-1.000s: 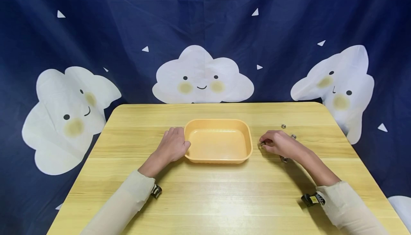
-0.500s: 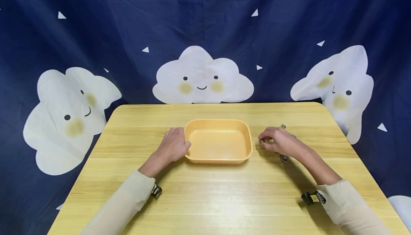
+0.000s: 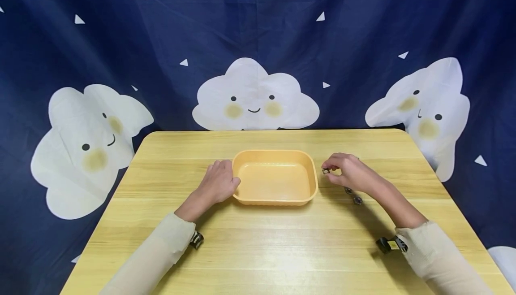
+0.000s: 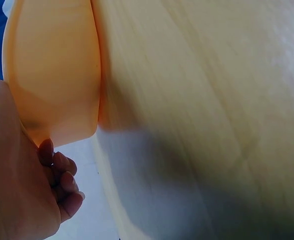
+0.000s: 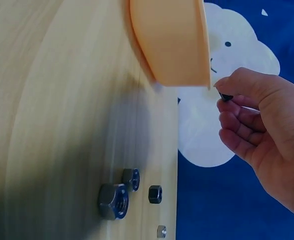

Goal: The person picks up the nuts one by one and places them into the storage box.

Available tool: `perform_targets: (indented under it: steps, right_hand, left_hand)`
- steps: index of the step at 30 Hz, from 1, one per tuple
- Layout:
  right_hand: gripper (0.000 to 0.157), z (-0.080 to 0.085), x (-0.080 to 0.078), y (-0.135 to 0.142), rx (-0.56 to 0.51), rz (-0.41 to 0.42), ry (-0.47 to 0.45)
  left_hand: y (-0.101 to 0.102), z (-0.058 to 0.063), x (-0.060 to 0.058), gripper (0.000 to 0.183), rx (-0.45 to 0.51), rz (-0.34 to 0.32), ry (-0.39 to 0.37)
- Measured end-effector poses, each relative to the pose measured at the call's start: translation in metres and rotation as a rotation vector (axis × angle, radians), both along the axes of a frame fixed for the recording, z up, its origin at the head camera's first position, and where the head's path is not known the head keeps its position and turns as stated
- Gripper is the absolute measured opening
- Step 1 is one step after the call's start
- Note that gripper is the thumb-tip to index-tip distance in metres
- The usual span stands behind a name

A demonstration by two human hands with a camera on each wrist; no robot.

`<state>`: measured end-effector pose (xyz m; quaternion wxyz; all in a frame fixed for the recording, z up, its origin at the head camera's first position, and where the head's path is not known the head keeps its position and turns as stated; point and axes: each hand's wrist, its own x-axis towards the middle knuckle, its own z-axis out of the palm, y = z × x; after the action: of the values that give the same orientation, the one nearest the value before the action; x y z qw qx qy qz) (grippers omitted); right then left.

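An orange-yellow plastic tray stands on the table with nothing inside it. My left hand grips its left end, thumb over the rim; the left wrist view shows the curled fingers under the rim outside the wall. Just off the tray's right end, my right hand pinches a small dark metal nut between thumb and fingertips. In the right wrist view the pinched nut is partly hidden by the thumb, near the tray's rim height.
Several loose nuts lie right of the tray: a large hex nut, a smaller one beside it, a dark one and a tiny one. A blue curtain hangs behind the wooden table.
My right hand has risen off the table with the nut, shifting slightly left and toward the back. The left hand and the tray have stayed in place.
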<state>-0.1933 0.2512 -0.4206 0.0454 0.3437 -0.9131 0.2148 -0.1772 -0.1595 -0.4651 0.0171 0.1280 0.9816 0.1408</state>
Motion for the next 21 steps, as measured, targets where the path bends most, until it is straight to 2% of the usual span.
perform_targets:
  steps: [21]
  right_hand:
    - [0.019,0.011,-0.008,-0.028,0.009,0.019,-0.011]
  left_hand:
    - [0.0,0.002,0.0,0.025,-0.02,-0.009,0.009]
